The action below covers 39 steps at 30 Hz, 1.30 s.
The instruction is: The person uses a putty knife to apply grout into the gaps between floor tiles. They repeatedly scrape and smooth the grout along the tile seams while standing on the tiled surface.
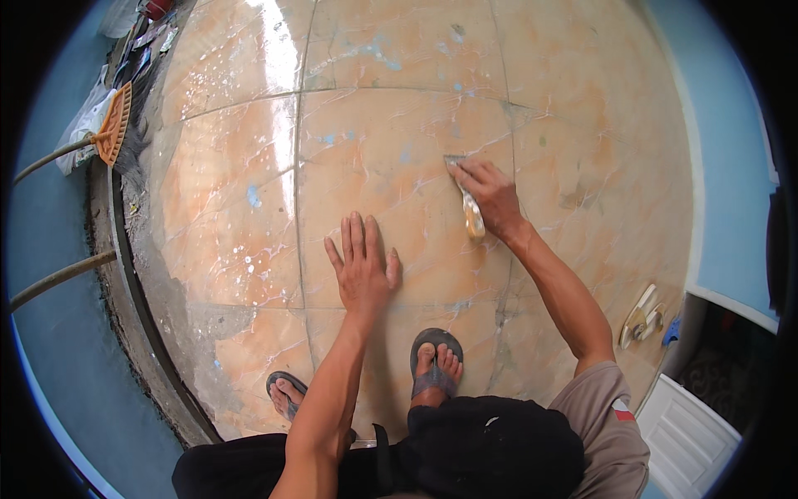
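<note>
Seemingly scraping floor (436,270) with scraper (471,212) in closed right fingers (475,173) and empty left fingers (357,234) splayed, probably needing strokes toward scraper's nine-o'clock smudge (405,155).

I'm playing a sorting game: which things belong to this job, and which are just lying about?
In use:
scraper, in the right hand
tiled floor, under the left hand

Probably just lying about:
orange broom, far left
pale tool and blue object, right
</note>
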Each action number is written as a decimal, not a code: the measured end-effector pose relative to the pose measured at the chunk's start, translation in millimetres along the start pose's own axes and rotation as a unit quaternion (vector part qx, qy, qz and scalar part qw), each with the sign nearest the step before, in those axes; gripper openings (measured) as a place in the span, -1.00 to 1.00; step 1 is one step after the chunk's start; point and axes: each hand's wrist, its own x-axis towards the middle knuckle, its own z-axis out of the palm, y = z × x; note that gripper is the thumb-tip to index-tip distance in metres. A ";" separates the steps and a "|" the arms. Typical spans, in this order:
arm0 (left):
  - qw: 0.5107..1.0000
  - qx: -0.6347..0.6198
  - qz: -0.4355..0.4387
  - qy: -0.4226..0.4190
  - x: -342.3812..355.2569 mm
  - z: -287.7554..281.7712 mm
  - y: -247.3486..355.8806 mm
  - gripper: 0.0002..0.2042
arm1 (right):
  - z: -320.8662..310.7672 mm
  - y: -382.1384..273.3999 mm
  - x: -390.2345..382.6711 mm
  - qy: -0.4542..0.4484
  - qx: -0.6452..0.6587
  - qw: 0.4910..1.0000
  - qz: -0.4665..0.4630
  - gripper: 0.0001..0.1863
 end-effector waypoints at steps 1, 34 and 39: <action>1.000 -0.003 0.004 0.004 1.6 -0.5 0.2 -0.25 | -0.3 2.6 1.2 0.005 -0.007 1.000 -0.009 -0.56; 1.000 -0.004 0.006 0.011 6.4 3.5 3.5 -0.23 | -7.9 80.7 51.1 0.022 -0.035 0.995 -0.092 -0.63; 1.000 -0.001 0.011 0.006 4.3 0.0 8.5 -0.23 | -10.8 99.1 59.4 0.038 -0.075 0.994 -0.065 -0.63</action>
